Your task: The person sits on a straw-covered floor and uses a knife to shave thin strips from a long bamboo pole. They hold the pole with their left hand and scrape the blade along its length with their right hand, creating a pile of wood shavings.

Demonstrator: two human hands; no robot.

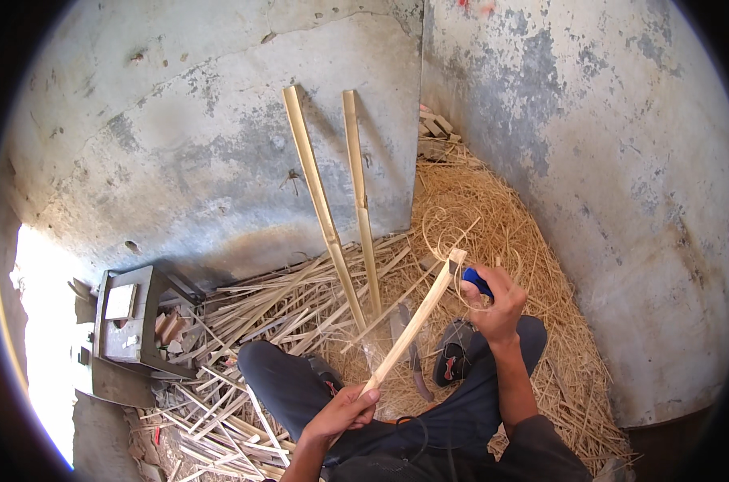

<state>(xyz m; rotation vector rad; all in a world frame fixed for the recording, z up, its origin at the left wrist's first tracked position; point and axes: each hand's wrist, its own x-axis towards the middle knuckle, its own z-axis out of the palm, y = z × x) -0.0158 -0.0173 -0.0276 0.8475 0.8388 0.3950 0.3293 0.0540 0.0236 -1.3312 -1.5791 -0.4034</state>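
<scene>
My left hand (347, 411) is closed round the near end of a pale split-bamboo strip (411, 332), which slants up and away to the right. Near the far end of the strip, my right hand (498, 301) grips a blue-handled blade tool (477, 282). The dark blade touches or nearly touches the strip; its exact kind is hard to make out. Thin curled shavings (441, 229) hang around that end. On the floor between my shoes lies a curved knife (416, 365), partly hidden by the strip.
Two long split-bamboo lengths (320, 201) (358, 165) lean on the stained wall. Loose bamboo sticks (268, 301) cover the floor at left, beside a small dark wooden stand (145, 337). A heap of fine shavings (501, 209) fills the corner and right side.
</scene>
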